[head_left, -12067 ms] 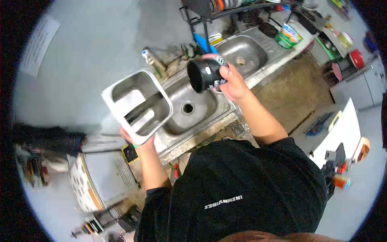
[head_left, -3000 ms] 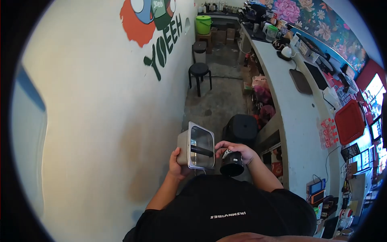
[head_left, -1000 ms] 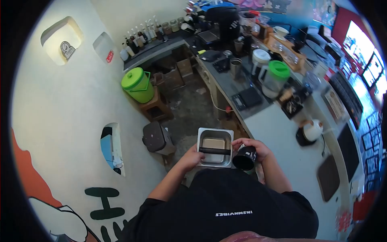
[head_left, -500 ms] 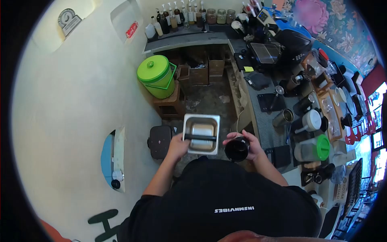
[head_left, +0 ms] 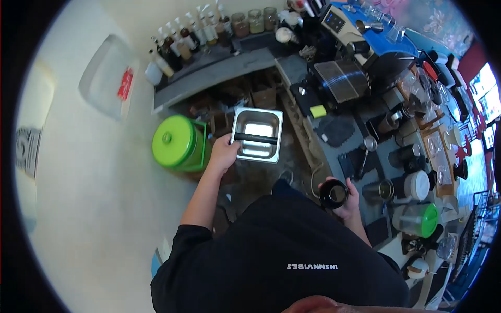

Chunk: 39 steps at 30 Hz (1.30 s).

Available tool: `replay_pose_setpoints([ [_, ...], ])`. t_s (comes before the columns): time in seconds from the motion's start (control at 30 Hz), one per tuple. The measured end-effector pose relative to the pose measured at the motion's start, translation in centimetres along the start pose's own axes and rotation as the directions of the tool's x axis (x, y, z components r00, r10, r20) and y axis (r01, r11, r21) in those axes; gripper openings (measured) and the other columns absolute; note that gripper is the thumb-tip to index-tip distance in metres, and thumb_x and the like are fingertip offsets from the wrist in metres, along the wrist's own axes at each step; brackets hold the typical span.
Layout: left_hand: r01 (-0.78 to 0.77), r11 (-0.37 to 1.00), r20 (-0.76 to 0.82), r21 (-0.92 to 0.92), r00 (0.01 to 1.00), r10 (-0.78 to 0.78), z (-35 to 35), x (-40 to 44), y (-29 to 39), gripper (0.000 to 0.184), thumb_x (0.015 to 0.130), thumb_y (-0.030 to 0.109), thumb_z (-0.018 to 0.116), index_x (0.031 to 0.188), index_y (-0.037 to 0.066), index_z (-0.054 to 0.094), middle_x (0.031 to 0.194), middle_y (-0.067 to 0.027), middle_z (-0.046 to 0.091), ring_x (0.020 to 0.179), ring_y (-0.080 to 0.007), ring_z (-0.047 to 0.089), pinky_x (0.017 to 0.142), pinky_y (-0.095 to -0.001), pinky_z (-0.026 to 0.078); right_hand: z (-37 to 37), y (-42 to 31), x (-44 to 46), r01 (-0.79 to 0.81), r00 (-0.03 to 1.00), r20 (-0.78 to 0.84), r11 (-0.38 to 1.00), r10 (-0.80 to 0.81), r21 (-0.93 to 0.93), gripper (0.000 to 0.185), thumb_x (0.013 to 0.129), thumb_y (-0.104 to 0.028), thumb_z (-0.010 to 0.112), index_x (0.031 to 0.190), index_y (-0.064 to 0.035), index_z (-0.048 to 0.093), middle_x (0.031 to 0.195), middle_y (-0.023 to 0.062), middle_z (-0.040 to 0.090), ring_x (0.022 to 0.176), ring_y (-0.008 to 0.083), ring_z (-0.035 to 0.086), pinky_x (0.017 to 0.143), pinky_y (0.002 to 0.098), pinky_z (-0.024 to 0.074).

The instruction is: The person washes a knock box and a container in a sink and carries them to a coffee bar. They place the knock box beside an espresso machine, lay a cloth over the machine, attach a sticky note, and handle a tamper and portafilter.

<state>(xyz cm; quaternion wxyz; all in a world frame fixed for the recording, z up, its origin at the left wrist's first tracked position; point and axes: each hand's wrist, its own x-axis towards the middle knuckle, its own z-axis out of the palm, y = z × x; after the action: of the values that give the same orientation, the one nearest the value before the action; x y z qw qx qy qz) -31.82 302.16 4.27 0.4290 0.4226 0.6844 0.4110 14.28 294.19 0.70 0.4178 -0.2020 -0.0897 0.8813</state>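
Steel rectangular pan (head_left: 259,128), round black cup (head_left: 334,194)

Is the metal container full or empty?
The metal container looks empty: bare, shiny floor shows on both sides of its black bar.

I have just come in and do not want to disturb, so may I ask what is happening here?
A person stands between counters, holding one thing in each of their hands. The left hand grips a metal bin by its side; a black bar crosses its opening. The right hand holds a black cup, its mouth towards the camera, near the counter on the right. Neither bin nor cup has been set down.
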Motion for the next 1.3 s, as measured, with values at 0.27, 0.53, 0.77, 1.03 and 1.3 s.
replay_pose_setpoints([
  [0.27, -0.148, 0.948, -0.064, 0.283, 0.983, 0.173, 3.4, 20.2, 3.7, 0.024, 0.095, 0.014, 0.070, 0.110, -0.002, 0.081, 0.088, -0.0170, 0.079, 0.078, -0.0232, 0.074, 0.077, -0.0393, 0.057, -1.0, -9.2, 14.2, 0.130, 0.991, -0.012, 0.991, -0.130, 0.031, 0.065, 0.102, -0.047, 0.065, 0.145, 0.0015, 0.059, 0.141, 0.0195, 0.068, 0.131, 0.0367, 0.067, 0.114, 0.0536, 0.0522],
  [0.53, -0.202, 0.910, 0.153, 0.362, 0.976, 0.156, 8.3, 39.7, 6.1, 0.023, 0.100, 0.016, 0.068, 0.115, 0.003, 0.081, 0.088, -0.0175, 0.080, 0.082, -0.0278, 0.077, 0.080, -0.0432, 0.059, 1.7, -13.6, 17.7, 0.221, 0.975, 0.022, 0.975, -0.220, -0.026, 0.068, 0.095, -0.035, 0.078, 0.149, -0.0006, 0.054, 0.141, 0.0183, 0.068, 0.132, 0.0348, 0.067, 0.114, 0.0500, 0.0528],
  [0.77, -0.220, 0.868, 0.438, 0.444, 0.899, 0.004, 14.0, 51.9, 9.3, 0.026, 0.102, 0.014, 0.069, 0.124, 0.004, 0.079, 0.099, -0.0168, 0.081, 0.092, -0.0269, 0.077, 0.085, -0.0397, 0.058, -0.5, -7.7, 17.5, 0.516, 0.833, -0.290, 0.851, -0.471, 0.100, 0.065, 0.098, -0.039, 0.073, 0.149, -0.0011, 0.060, 0.144, 0.0233, 0.068, 0.130, 0.0417, 0.067, 0.107, 0.0622, 0.0547],
  [1.03, -0.348, 0.883, 0.638, 0.314, 0.767, 0.075, 17.8, 61.3, 6.9, 0.025, 0.102, 0.010, 0.069, 0.123, 0.001, 0.079, 0.097, -0.0117, 0.080, 0.089, -0.0212, 0.073, 0.084, -0.0366, 0.056, 3.2, -4.9, 24.8, 0.687, 0.605, -0.541, 0.727, -0.583, -0.015, 0.067, 0.098, -0.048, 0.072, 0.144, 0.0000, 0.065, 0.139, 0.0204, 0.072, 0.125, 0.0390, 0.071, 0.106, 0.0567, 0.0566],
  [1.3, -0.270, 0.930, 0.678, 0.250, 0.735, 0.031, 18.5, 64.7, 6.4, 0.021, 0.101, 0.010, 0.069, 0.114, -0.002, 0.079, 0.094, -0.0119, 0.079, 0.083, -0.0210, 0.071, 0.078, -0.0380, 0.055, 4.5, -3.2, 29.3, 0.711, 0.533, -0.643, 0.703, -0.550, -0.012, 0.072, 0.101, -0.054, 0.069, 0.149, -0.0008, 0.061, 0.145, 0.0198, 0.069, 0.131, 0.0393, 0.068, 0.112, 0.0578, 0.0521],
])
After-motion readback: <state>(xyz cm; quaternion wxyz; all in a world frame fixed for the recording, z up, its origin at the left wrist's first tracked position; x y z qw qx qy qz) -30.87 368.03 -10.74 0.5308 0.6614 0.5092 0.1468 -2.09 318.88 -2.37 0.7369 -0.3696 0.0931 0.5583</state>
